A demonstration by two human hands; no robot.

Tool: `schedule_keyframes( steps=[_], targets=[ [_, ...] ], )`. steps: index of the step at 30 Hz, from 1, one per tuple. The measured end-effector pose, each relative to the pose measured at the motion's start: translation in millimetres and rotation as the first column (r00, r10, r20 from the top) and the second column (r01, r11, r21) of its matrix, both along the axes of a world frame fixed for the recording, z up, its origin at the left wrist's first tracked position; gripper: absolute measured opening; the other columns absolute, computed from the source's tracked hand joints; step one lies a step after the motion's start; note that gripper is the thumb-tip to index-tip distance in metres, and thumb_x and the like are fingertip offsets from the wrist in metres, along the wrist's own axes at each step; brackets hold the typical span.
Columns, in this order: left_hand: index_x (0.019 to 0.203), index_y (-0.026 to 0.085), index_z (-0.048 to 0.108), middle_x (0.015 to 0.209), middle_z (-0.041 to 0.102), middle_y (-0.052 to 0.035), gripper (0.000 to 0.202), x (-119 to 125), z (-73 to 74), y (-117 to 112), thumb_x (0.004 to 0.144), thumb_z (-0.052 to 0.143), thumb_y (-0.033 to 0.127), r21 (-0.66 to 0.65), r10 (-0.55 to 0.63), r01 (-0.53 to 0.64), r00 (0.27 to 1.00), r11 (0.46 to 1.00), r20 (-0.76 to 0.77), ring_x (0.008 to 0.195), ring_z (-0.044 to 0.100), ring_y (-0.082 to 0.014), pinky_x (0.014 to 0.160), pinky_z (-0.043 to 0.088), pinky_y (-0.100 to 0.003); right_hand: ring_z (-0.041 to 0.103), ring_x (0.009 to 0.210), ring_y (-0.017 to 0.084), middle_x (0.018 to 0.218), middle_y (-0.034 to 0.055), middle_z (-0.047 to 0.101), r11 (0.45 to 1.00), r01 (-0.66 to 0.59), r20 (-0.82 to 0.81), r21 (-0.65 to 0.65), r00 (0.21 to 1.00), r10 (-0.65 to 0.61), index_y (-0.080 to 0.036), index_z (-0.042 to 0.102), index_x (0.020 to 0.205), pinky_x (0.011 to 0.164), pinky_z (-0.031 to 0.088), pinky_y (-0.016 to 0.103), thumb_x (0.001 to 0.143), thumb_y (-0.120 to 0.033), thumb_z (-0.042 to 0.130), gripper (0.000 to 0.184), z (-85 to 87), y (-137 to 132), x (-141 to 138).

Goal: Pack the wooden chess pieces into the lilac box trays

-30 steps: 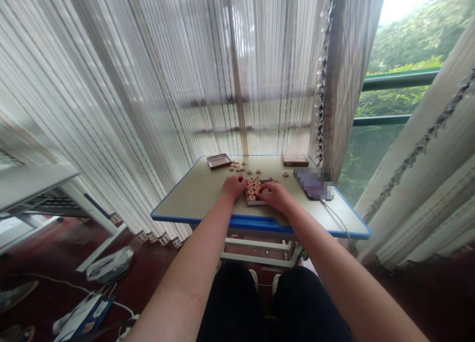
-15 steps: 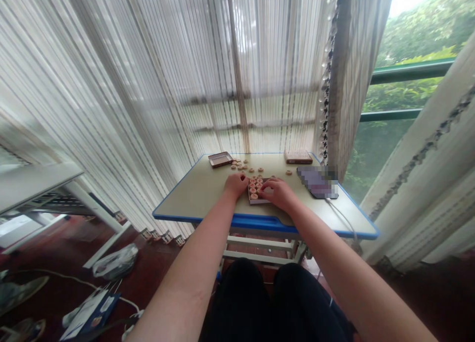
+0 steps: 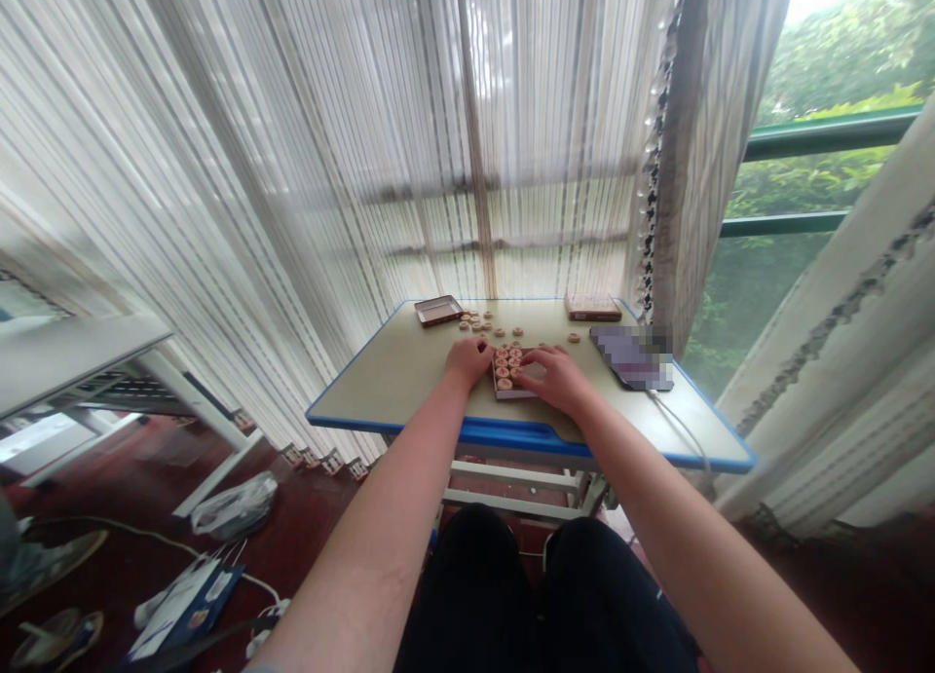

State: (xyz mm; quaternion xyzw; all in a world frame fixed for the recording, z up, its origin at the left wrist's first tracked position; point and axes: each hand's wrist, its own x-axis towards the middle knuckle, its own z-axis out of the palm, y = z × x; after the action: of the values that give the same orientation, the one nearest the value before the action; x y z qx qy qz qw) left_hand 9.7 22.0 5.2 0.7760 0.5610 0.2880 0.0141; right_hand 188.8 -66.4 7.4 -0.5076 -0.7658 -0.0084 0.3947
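A small tray [image 3: 509, 392] holding several round wooden game pieces [image 3: 504, 370] lies near the front of a blue-edged table [image 3: 394, 381]. My left hand [image 3: 468, 358] rests at the tray's left edge with fingers curled; what they pinch, if anything, is too small to see. My right hand [image 3: 556, 377] lies over the tray's right half, fingers bent down onto the pieces. More loose pieces [image 3: 478, 320] are scattered on the table behind the tray.
An empty brown lid or tray [image 3: 438, 310] sits at the table's back left, a flat box [image 3: 592, 306] at the back right, a blurred-out device [image 3: 632, 356] with a cable on the right. Curtains hang behind. Bags and cables lie on the floor at left.
The camera has shifted slightly, so the table sits a little further right and higher. Both hands stay at the tray with little movement.
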Motion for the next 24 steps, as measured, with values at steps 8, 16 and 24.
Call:
schedule_keyframes(
  steps=[8, 16, 24],
  targets=[
    [0.104, 0.013, 0.061, 0.108, 0.063, -0.0138, 0.030, -7.6, -2.2, 13.9, 0.078, 0.047, 0.012, -0.006, 0.241, -0.244, 0.955, 0.970, 0.173, 0.104, 0.056, -0.0213, 0.091, 0.039, -0.031, 0.053, 0.090, 0.024, 0.089, 0.0094, 0.063, 0.958, 0.276, -0.158, 0.074, 0.952, -0.262, -0.018, 0.066, 0.084, 0.084, 0.039, 0.036, 0.081, -0.036, 0.050, 0.024, 3.6, 10.8, 13.7],
    [0.114, 0.011, 0.052, 0.118, 0.054, -0.0200, 0.033, 4.0, 1.2, 30.9, 0.084, 0.045, 0.023, -0.120, 0.431, -0.426, 0.902, 0.897, 0.015, 0.110, 0.051, -0.0295, 0.087, 0.042, -0.038, 0.054, 0.079, 0.021, 0.080, 0.0088, 0.064, 0.936, 0.339, -0.321, -0.096, 0.879, -0.352, -0.016, 0.063, 0.077, 0.075, 0.038, 0.032, 0.081, -0.044, 0.043, 0.034, -3.9, 34.2, 28.6],
    [0.109, 0.016, 0.059, 0.118, 0.057, -0.0130, 0.040, 3.5, 12.4, 89.3, 0.091, 0.032, 0.040, 0.011, 0.155, -0.155, 0.983, 0.988, -0.096, 0.113, 0.048, -0.0258, 0.096, 0.037, -0.038, 0.056, 0.077, 0.021, 0.078, 0.0078, 0.065, 0.942, 0.273, -0.437, -0.195, 0.836, -0.333, -0.018, 0.060, 0.073, 0.068, 0.038, 0.030, 0.082, -0.047, 0.041, 0.037, -2.4, 37.1, 29.0]
  ],
)
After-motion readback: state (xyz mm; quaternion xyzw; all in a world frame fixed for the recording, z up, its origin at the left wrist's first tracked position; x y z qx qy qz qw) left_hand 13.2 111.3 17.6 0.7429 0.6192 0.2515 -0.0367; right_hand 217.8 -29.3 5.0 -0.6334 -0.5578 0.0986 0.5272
